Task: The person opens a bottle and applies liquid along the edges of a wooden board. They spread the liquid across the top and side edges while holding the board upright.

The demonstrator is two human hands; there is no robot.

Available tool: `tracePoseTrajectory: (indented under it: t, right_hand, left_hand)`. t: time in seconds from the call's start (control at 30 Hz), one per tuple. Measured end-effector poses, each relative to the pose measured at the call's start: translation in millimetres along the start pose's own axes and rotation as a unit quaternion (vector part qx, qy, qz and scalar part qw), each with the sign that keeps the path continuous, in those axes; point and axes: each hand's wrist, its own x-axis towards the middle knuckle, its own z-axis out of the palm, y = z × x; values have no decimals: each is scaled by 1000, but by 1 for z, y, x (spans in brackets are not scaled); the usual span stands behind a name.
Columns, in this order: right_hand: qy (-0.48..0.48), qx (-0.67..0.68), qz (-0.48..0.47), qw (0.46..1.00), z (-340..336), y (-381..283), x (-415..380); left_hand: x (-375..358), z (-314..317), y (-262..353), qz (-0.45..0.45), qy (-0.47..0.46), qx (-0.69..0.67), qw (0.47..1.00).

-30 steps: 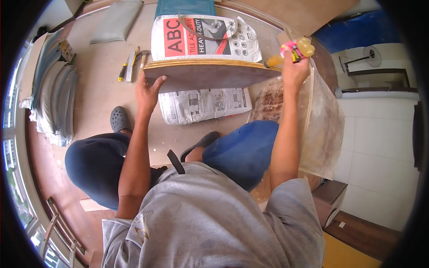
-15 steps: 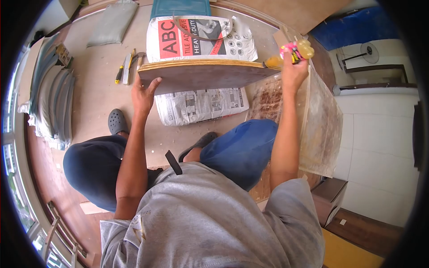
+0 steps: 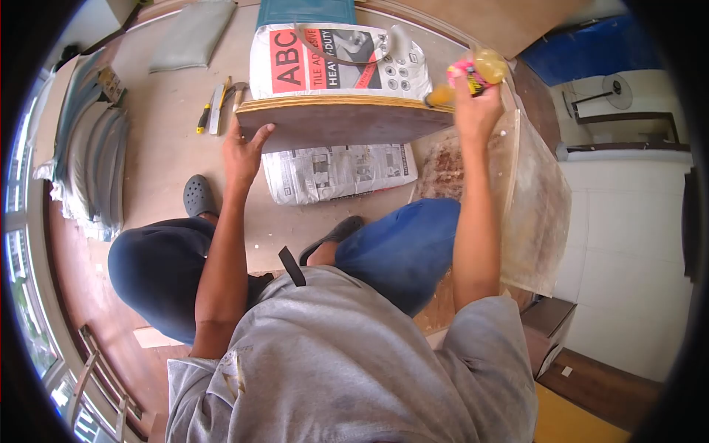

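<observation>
Single head-worn fisheye cam, looking steeply down and forward over the wearer's own torso and knees, dark vignette around the circular frame. Close range: left hand (image 3: 244, 151) and right hand (image 3: 475, 111) sit upper-centre at arm's length, floor (image 3: 159, 133) beyond them. No second view, so no overlap.

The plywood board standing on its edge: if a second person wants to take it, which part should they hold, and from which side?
Probably the bare middle of the top edge of the plywood board, from above. It stands on edge, slightly tilted, so that edge is open to a pinch. The left hand already steadies the left end; the right hand holds a glue bottle at the right end.
</observation>
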Motion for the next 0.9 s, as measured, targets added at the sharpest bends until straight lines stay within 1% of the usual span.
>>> tracePoseTrajectory:
  t: [0.03,0.1,0.13,0.23,0.3,0.33,0.37,0.43,0.5,0.57,0.6,0.63,0.67,0.73,0.77,0.8,0.83,0.9]
  right_hand:
    - [-31,43,-37,998,16,-19,-14]
    - [-71,105,-42,991,40,-44,-35]
    - [-80,81,-68,991,43,-58,-40]
    - [-92,111,-54,988,45,-45,-38]
    - [-42,113,-44,992,29,-30,-27]
    - [-19,99,-13,995,18,-15,-21]
    - [5,85,18,996,11,-14,-17]
    - [-3,68,12,998,12,-12,-18]
    - [-12,56,8,998,20,-26,-26]
    - [-55,73,-94,991,51,-53,-45]
    - [-85,109,-75,988,61,-75,-55]
    - [-114,143,-57,982,68,-95,-63]
    - [-116,127,-81,982,75,-104,-69]
    - [-119,145,-70,980,74,-104,-67]
    - [-118,158,-61,978,71,-101,-61]
    - [-79,135,-95,983,69,-88,-51]
    - [-83,147,-40,985,60,-76,-47]
    - [-65,99,-9,993,50,-67,-45]
  left_hand:
    - [1,1,-1,4,7,11,1000]
    - [1,-1,-4,5,18,27,999]
    - [1,-1,-5,1,15,51,999]
    - [6,-4,-19,3,9,88,996]
    - [6,-3,-25,10,37,45,998]
    - [5,-3,-25,8,39,45,998]
    - [4,-3,-24,14,40,47,998]
    - [5,0,-22,20,44,50,998]
    - [5,-1,-21,44,52,56,996]
    - [4,-1,-16,37,47,37,997]
    - [6,-3,-26,30,54,76,995]
    - [6,-2,-29,28,51,63,996]
    - [5,-2,-26,27,54,62,996]
    - [3,-2,-20,25,60,60,996]
    - [4,-1,-24,39,61,64,995]
    - [5,-1,-23,53,65,68,994]
    - [4,-2,-23,50,73,67,994]
    - [0,-5,-3,32,57,114,991]
